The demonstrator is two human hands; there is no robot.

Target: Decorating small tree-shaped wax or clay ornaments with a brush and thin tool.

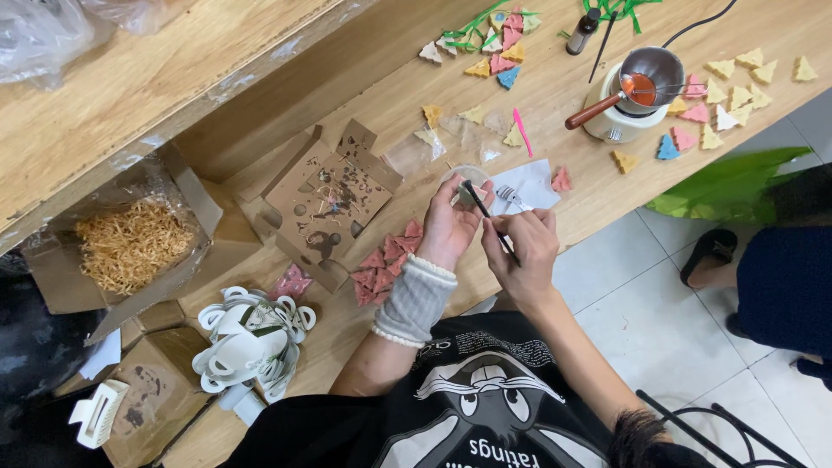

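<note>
My left hand (450, 227), with a grey knit cuff on the wrist, holds a small pale piece (469, 196) over the wooden table (563, 104). My right hand (523, 245) grips a thin dark stick (482, 208) whose tip touches that piece. Just under the hands lie a clear round dish (459, 176) and a white sheet of paper (533, 184). Several pink triangular pieces (386, 260) lie heaped beside my left wrist.
A small melting pot (637, 87) with a wooden handle holds red liquid at the right. Yellow, pink and blue triangular pieces (728, 95) lie around it and further back (498, 52). Stained cardboard (334, 195), a box of straw (130, 247), white clips (251, 338), another person's foot (715, 260).
</note>
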